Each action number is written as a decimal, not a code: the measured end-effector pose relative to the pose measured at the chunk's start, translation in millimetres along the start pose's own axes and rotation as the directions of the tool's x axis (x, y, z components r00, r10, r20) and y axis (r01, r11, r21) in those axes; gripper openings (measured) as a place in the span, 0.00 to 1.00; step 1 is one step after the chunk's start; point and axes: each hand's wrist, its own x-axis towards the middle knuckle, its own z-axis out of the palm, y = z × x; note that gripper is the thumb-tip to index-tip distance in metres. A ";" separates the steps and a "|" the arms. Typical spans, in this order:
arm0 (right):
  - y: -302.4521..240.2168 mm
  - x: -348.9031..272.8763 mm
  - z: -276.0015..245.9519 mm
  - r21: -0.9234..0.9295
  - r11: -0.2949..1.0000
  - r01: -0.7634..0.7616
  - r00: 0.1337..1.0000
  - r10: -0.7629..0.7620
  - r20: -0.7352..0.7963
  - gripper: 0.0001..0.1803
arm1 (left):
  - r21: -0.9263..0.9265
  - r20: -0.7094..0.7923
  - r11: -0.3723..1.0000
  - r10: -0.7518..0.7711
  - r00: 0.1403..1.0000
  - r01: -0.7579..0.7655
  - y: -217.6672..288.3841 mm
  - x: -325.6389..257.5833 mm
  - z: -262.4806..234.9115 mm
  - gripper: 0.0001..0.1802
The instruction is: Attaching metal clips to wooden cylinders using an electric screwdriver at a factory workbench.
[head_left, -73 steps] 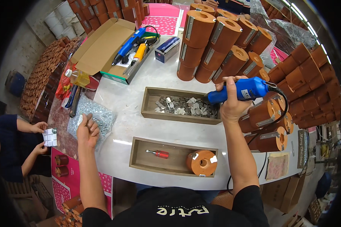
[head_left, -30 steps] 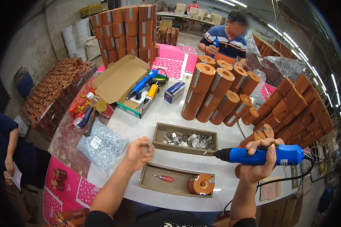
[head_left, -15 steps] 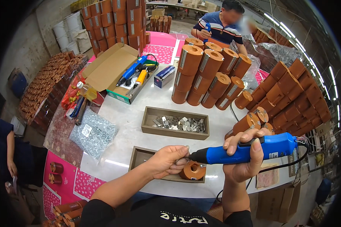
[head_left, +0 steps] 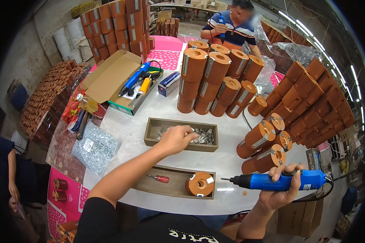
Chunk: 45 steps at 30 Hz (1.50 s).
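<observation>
My right hand [head_left: 282, 188] is wrapped round a blue electric screwdriver [head_left: 267, 181], held level with its thin bit pointing left. Over the far wooden box [head_left: 154, 141] is my left hand [head_left: 175, 140], its fingers drawn together; whatever they may pinch is too small to make out. Small flat metal pieces [head_left: 205, 137] lie in that box, partly covered by the hand. In the nearer wooden box [head_left: 174, 191], an orange-brown cylinder [head_left: 199, 184] with a central hole stands at the right end. A red-handled screwdriver [head_left: 161, 178] lies to its left.
Stacked orange-brown cylinders [head_left: 207, 81] rise beyond the boxes, with more [head_left: 267, 137] at right. At left are a bag of screws [head_left: 95, 148], a bottle [head_left: 89, 104] and an open carton [head_left: 132, 107] of electric screwdrivers. A co-worker [head_left: 235, 32] holds another blue driver across the table.
My left hand has left the driver's tip and moved up over the metal pieces. My right hand has carried the electric screwdriver right and lower, and its bit is now visible.
</observation>
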 end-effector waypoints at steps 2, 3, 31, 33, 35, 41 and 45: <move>-6.2 -6.2 -14.3 -0.103 0.995 0.013 1.000 -0.010 0.025 0.13 | 0.274 0.082 0.962 -0.030 0.996 0.006 11.9 19.5 0.5 0.22; -8.4 -9.1 -19.3 -0.154 0.988 0.019 0.999 -0.013 0.035 0.12 | 0.351 0.127 0.936 -0.033 0.991 -0.014 9.7 30.9 6.7 0.23; -32.3 -66.9 -21.2 -0.120 0.657 -0.744 0.139 0.327 0.935 0.41 | 0.219 0.266 0.974 0.003 0.964 -0.063 -57.7 73.0 28.2 0.13; -5.0 -79.0 -27.6 -0.103 0.686 -0.721 0.061 0.211 0.976 0.44 | 0.055 0.214 0.995 0.070 0.974 -0.083 -56.8 81.1 31.5 0.14; -13.5 -75.1 -21.9 -0.118 0.619 -0.776 0.059 0.258 0.964 0.49 | -0.132 0.169 0.989 0.086 0.982 -0.064 -29.7 68.4 27.3 0.11; 0.7 -82.1 -24.6 -0.102 0.576 -0.811 0.062 0.258 0.964 0.59 | -0.300 0.038 0.947 0.129 0.991 -0.112 -15.0 18.3 -3.1 0.04; 3.3 -82.0 -34.2 -0.154 0.664 -0.732 0.040 0.268 0.963 0.55 | -0.285 0.127 0.957 0.097 0.987 -0.057 14.7 -43.1 -18.4 0.06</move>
